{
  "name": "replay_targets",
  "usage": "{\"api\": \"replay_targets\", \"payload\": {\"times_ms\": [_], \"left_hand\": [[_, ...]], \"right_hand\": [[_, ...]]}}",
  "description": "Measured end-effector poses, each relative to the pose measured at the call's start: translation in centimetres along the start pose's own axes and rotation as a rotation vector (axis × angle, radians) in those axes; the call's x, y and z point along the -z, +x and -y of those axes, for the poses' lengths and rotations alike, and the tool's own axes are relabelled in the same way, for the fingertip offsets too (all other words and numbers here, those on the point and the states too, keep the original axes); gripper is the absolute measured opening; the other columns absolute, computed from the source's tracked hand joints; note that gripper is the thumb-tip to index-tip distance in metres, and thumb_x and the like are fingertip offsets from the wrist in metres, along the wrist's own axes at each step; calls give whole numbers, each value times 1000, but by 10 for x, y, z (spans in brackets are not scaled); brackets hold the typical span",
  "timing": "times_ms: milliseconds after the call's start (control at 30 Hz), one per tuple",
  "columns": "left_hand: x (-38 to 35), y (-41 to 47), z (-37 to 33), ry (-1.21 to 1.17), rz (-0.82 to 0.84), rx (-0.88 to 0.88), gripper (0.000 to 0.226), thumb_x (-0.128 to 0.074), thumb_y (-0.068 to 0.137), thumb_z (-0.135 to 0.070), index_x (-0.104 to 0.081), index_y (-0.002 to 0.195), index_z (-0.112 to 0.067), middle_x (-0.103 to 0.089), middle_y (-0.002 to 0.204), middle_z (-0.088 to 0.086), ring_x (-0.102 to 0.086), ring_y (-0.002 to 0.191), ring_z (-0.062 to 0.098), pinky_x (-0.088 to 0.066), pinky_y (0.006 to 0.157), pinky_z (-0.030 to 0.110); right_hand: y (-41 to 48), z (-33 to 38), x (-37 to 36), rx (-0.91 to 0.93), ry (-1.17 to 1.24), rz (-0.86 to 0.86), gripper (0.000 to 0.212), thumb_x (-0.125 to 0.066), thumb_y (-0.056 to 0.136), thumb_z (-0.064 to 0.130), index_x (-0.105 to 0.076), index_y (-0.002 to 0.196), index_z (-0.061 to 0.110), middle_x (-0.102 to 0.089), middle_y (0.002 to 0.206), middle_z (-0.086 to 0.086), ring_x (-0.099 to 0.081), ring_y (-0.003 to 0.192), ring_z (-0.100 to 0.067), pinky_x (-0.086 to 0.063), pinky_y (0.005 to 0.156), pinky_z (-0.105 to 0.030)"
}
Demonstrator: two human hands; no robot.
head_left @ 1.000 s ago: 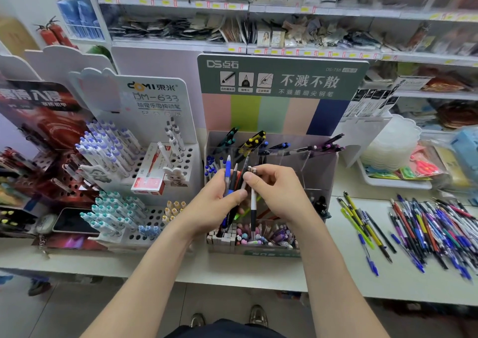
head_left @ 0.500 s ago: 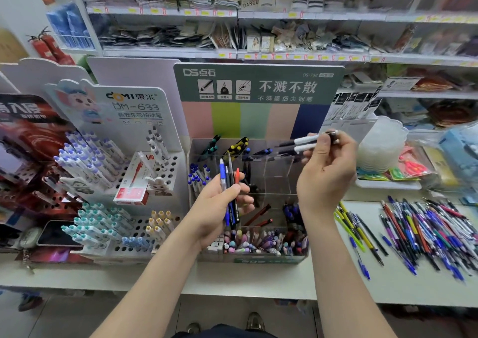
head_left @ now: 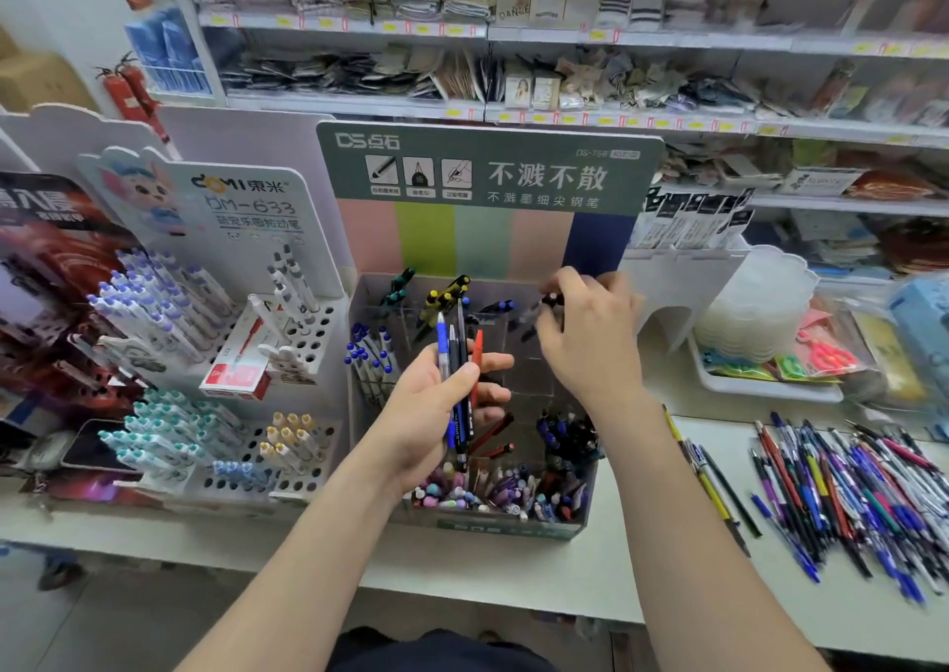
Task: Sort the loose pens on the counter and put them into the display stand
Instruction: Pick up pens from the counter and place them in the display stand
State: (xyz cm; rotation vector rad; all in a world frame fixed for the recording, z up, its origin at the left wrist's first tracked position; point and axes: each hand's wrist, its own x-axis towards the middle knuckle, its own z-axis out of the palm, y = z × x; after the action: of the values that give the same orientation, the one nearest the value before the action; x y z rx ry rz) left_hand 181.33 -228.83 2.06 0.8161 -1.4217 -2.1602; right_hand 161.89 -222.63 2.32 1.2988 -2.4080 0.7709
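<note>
Right hand (head_left: 585, 342) pinches dark pen (head_left: 550, 300), lying near level, over upper-right slot of stand (head_left: 506, 530), frame centre. Left hand (head_left: 429, 409), just lower left, grips four pens (head_left: 443, 347) upright.

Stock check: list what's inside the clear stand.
Blue-capped pens left, yellow-black pens at the back, red pens mid, pastel-topped pens in front. The left hand, gripping a bundle of pens, and the right hand, pinching a pen, cover the middle and back-right sections.

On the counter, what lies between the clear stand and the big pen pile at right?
In the head view, a small group of pens, yellow, black and blue, lies between the stand and the pile; the rest is bare counter.
</note>
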Motion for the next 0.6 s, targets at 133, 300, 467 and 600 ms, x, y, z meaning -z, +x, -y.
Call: {"api": "replay_targets", "payload": {"times_ms": [133, 300, 467, 600], "left_hand": [[-5, -4, 10, 6, -27, -53, 29, -45, 113, -7, -53, 140, -5, -75, 127, 13, -71, 95, 25, -63, 84, 37], [-6, -12, 21, 0, -15, -51, 27, -47, 112, -7, -56, 138, -1, -70, 94, 17, -64, 78, 27, -60, 71, 34], [-5, -15, 28, 28, 4, -11, 29, -42, 114, -9, -56, 139, -7, -75, 117, 23, -74, 105, 39, -61, 94, 55], [1, -16, 34, 65, -142, -15, 24, -41, 113, -7, -56, 131, -8, -78, 111, 18, -77, 99, 34, -63, 81, 44]], "right_hand": [[-26, 16, 11, 37, 181, -285, 21, -69, 92, 18, -76, 112, 20, -71, 115, 1, -55, 104, -28, -42, 88, -39], [-59, 38, 18, -287, 755, 284, 12, -73, 97, 34, -79, 92, 26, -73, 65, 10, -71, 62, -7, -59, 73, -33], [-65, 32, 11, -430, 921, 292, 12, -65, 103, 25, -76, 99, 24, -78, 80, 6, -75, 70, -10, -64, 67, -40], [-66, 32, 9, -454, 1079, 123, 14, -46, 114, 30, -57, 114, 22, -72, 73, -6, -74, 66, -25, -61, 63, -42]]}}
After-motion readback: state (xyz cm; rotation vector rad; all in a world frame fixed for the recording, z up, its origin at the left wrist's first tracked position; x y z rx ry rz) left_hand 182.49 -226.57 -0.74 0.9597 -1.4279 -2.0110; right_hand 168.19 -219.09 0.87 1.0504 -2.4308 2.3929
